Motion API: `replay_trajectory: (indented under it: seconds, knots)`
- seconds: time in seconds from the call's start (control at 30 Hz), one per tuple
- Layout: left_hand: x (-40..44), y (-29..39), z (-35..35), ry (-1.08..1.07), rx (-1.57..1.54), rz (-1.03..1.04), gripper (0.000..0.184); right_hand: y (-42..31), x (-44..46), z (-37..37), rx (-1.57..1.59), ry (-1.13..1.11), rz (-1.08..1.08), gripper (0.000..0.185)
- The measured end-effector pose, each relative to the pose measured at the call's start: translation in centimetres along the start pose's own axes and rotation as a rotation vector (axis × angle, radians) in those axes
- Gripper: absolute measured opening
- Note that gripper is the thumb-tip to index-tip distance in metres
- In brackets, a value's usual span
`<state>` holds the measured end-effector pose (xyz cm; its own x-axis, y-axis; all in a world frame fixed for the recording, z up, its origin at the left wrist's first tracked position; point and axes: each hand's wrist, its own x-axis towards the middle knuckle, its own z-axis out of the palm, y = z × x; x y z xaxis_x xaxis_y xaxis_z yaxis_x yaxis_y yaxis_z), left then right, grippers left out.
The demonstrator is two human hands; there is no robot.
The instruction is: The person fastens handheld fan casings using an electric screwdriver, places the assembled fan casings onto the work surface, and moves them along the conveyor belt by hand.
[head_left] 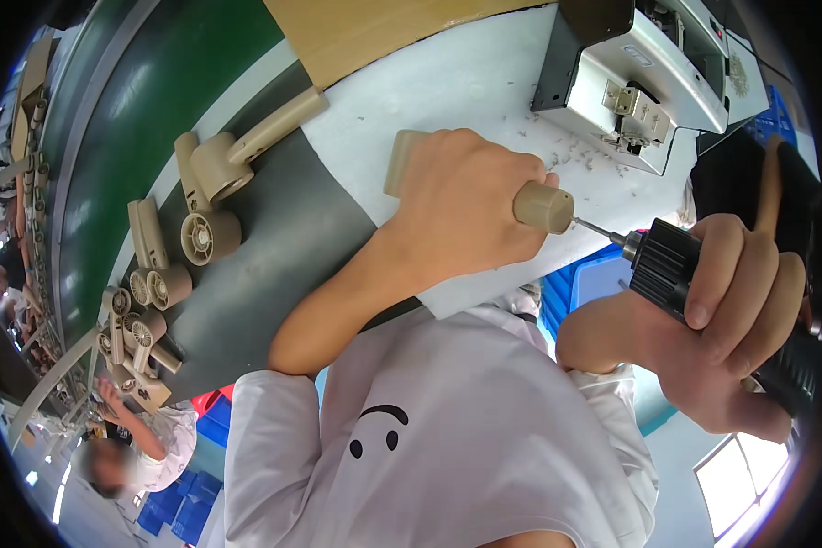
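Observation:
My left hand (470,205) is closed around a beige plastic housing (543,207), whose round end sticks out past the fingers on the right; another beige part of it shows at the upper left of the hand. In my right hand (735,297) is a black electric screwdriver (664,268), gripped from the side. Its thin metal bit points left and reaches the round end of the housing; whether a screw sits at the tip cannot be made out.
Several beige fan housings (212,237) lie along the grey mat (283,237) at left, beside a green conveyor (169,68). A metal-fronted machine (626,91) stands at upper right, with small screws scattered before it. Another person (151,447) is at lower left.

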<state>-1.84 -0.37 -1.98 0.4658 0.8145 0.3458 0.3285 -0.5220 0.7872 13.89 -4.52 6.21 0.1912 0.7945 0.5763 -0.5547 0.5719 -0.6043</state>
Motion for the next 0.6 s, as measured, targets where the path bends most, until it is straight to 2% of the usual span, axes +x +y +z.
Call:
replay_trajectory:
  seconds: [0.2,0.3,0.4,0.6]
  knots:
    - [-0.2,0.3,0.1,-0.020,0.008,-0.042,0.031,1.0,-0.1,0.2,-0.002,-0.015,0.060,0.054]
    - [-0.1,0.5,-0.3,-0.071,0.085,-0.032,0.030,1.3,-0.2,0.1,0.035,-0.071,0.058,0.057]
    - [-0.3,0.5,-0.1,-0.067,0.035,-0.063,0.029,1.4,-0.1,-0.4,0.017,-0.133,0.056,0.059]
    - [0.1,0.4,-0.5,-0.068,0.003,0.003,0.028,0.0,1.4,-4.5,-0.181,-0.113,0.009,0.061]
